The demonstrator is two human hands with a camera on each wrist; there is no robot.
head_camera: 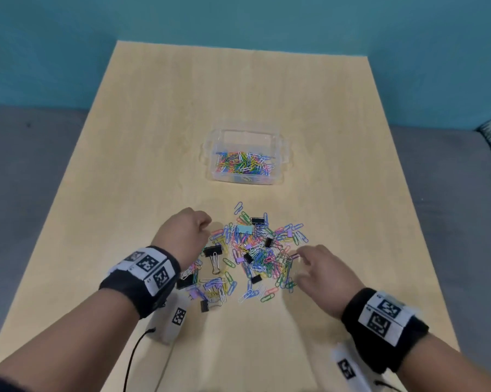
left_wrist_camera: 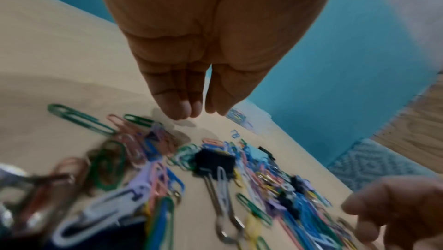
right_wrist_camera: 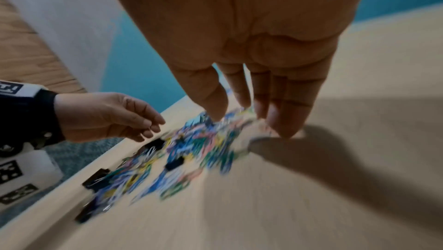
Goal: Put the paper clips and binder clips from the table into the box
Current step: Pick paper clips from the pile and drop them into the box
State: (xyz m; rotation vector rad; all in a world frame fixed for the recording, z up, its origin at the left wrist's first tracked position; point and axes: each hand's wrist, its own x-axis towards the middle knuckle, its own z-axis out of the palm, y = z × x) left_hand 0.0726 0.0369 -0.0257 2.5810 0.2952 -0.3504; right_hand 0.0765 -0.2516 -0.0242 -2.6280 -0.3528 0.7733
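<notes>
Paper clips (head_camera: 255, 256) are light, thin, slick coated wire, lying flat and tangled, so single picks are slow; better to rake a bunch together and pinch or scoop from the edge of the heap, expecting some to hang on and drop. Binder clips (head_camera: 213, 251) are heavier, stiff and blocky; take those by the black body or the wire loops, an easy pinch. Left hand (head_camera: 186, 236) hovers just above the left edge of the pile, fingers bunched downward with thumb close to the fingertips, holding nothing that I can see; in the left wrist view the tips sit just over bare table (head_camera: 153, 137), with the clips just below and to the right of them, and a big black binder clip is the nearest solid target. Right hand (head_camera: 320, 274) is spread and relaxed, fingers reaching into the right side of the pile; its thumb tip (right_wrist_camera: 215, 110) looks to be touching the clips, but the right wrist view is motion-blurred, so contact is probably there, not certain, and no grip shows. The box (head_camera: 245, 181) stands well beyond both hands, straight ahead of the pile, already holding a layer of paper clips; most of the heap and, as far as I can see, all the binder clips are yet on the table.
</notes>
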